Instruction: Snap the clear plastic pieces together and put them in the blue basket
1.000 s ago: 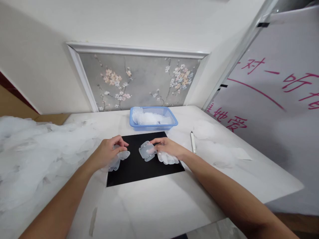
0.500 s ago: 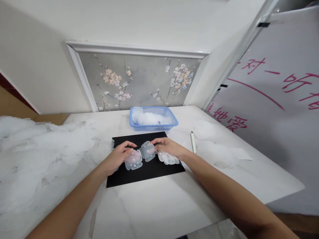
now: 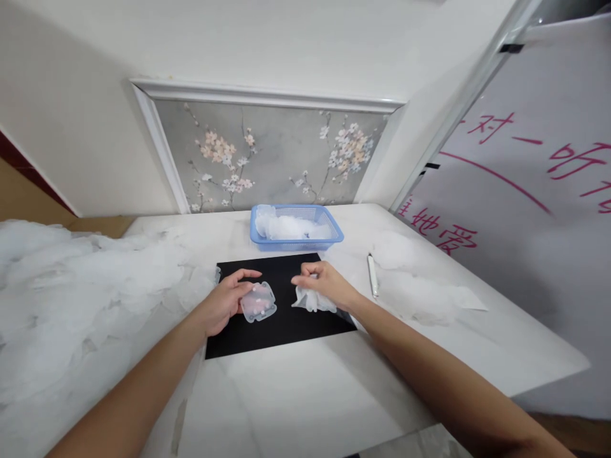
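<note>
My left hand (image 3: 223, 301) holds a small translucent plastic piece (image 3: 258, 302) with pale pink dots, just above the black mat (image 3: 279, 321). My right hand (image 3: 323, 284) hovers over the mat's right side, fingers curled, with a few translucent plastic pieces (image 3: 310, 301) tucked under the palm. The two hands are a short gap apart.
A blue basket (image 3: 296, 227) with white plastic pieces stands behind the mat. A big heap of translucent pieces (image 3: 81, 299) covers the table's left side, a smaller heap (image 3: 410, 289) lies at the right beside a white pen (image 3: 372, 275). A whiteboard (image 3: 515, 191) leans at the right.
The two pieces that were side by side between my hands are now one stack in my left hand. My right hand let go of its piece and drew back to the right.
</note>
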`<state>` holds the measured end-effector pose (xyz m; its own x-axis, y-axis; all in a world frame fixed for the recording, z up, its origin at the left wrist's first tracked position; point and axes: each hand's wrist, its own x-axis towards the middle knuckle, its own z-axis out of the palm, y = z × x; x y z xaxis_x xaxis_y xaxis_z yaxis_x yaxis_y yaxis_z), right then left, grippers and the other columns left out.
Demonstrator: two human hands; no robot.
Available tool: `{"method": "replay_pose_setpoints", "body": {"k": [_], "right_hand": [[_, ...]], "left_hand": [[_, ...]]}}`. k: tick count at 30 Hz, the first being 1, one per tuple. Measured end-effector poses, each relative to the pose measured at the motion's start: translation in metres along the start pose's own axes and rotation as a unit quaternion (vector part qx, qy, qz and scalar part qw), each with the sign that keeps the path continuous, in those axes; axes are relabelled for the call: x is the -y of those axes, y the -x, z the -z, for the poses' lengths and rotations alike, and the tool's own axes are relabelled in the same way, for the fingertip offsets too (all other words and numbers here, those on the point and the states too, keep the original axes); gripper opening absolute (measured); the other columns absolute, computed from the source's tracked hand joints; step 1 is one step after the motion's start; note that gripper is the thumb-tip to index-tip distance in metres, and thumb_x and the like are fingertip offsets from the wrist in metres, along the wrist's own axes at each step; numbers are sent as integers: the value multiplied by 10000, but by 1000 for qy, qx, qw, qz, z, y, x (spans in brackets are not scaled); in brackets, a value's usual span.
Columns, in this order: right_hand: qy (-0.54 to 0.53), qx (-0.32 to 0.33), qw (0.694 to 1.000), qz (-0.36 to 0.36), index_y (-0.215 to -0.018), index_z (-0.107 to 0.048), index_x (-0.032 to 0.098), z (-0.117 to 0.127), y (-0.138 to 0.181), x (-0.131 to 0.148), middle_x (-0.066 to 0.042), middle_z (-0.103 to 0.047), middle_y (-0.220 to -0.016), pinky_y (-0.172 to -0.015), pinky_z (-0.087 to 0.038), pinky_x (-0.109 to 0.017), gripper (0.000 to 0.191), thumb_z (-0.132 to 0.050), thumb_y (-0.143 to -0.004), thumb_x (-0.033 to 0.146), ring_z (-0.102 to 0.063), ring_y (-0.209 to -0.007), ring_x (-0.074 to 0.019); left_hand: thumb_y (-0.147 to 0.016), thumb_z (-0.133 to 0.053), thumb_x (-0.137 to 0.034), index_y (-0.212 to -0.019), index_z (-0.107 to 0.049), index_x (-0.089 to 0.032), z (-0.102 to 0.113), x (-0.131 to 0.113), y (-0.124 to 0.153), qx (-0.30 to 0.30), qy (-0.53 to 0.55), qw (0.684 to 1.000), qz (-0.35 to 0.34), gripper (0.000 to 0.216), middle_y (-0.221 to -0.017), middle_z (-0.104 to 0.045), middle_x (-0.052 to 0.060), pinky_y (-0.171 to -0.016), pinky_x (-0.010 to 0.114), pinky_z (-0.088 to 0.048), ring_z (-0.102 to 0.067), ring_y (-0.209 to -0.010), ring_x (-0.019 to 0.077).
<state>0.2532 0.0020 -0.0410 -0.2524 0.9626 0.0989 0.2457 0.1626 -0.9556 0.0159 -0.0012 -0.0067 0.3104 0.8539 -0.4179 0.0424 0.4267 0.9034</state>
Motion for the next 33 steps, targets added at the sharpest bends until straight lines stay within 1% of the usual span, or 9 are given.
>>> {"method": "replay_pose_setpoints", "body": {"k": [3, 6, 9, 11, 15, 19, 22, 29, 33], "right_hand": [[123, 13, 982, 144, -555, -407, 186, -5, 4, 5, 0, -494, -754, -617, -437, -266, 384, -699, -767, 317, -535, -666, -123], [173, 57, 963, 198, -794, -568, 197, -9, 9, 9, -53, -577, -1040, -694, -505, -298, 77, -628, -830, 228, -578, -700, -113], [175, 84, 954, 227, -1106, -607, 241, -13, 12, 10, -99, -496, -1366, -768, -536, -321, 256, -621, -850, 231, -635, -859, -148], [157, 96, 955, 235, -1080, -654, 245, -16, 13, 10, -83, -517, -1383, -808, -532, -324, 221, -598, -866, 245, -628, -1023, -199], [56, 51, 994, 84, -885, -701, 206, -20, 12, 12, -47, -717, -937, -695, -514, -287, 128, -597, -850, 271, -665, -788, -176], [-87, 29, 988, -121, -946, -686, 164, -16, 6, 15, -6, -666, -680, -511, -433, -237, 210, -659, -748, 228, -554, -519, -112], [-138, 32, 971, -195, -1009, -687, 143, -11, 2, 16, -12, -671, -680, -488, -419, -236, 319, -668, -691, 159, -522, -481, -97], [-153, 71, 961, -220, -1057, -675, 155, -1, 0, 11, 9, -654, -648, -455, -385, -215, 365, -617, -700, 110, -493, -454, -80], [-170, 88, 957, -218, -1062, -665, 156, 2, 0, 7, -14, -698, -763, -470, -397, -209, 403, -591, -674, 76, -511, -478, -74]], "left_hand": [[-875, -579, -241, -1121, -579, -180, 0, -1, 0, 13, 50, 999, -6, 254, -932, -717, 75, -768, 331, -546, -708, -779, 191], [-917, -521, -372, -1132, -583, -178, 0, 0, 0, 30, 68, 997, -17, 296, -945, -716, 91, -773, 354, -549, -708, -798, 209], [-926, -480, -448, -1143, -570, -176, -4, 0, 1, 49, 80, 995, -29, 360, -976, -709, 109, -799, 385, -543, -701, -830, 224], [-932, -447, -475, -1183, -545, -186, -5, 0, 2, 67, 71, 995, -35, 396, -1036, -695, 121, -836, 405, -527, -689, -889, 235], [-901, -487, -465, -1234, -534, -246, 11, -6, 5, 73, -161, 980, -93, 402, -1205, -619, 105, -930, 414, -457, -614, -1052, 250], [-829, -539, -292, -1042, -645, -274, 46, -17, 8, 56, -508, 842, -172, 239, -1128, -601, 52, -1035, 471, -316, -516, -1105, 263], [-768, -535, -209, -996, -634, -270, 63, -21, 11, 54, -598, 784, -159, 256, -1062, -574, 42, -977, 456, -355, -500, -1035, 254], [-771, -488, -187, -792, -540, -220, 56, -20, 11, 47, -615, 767, -177, 65, -959, -554, 49, -795, 359, -419, -497, -936, 235], [-797, -471, -208, -753, -491, -218, 50, -24, 12, 47, -555, 809, -186, 50, -991, -609, 39, -811, 355, -421, -541, -949, 225]]}}
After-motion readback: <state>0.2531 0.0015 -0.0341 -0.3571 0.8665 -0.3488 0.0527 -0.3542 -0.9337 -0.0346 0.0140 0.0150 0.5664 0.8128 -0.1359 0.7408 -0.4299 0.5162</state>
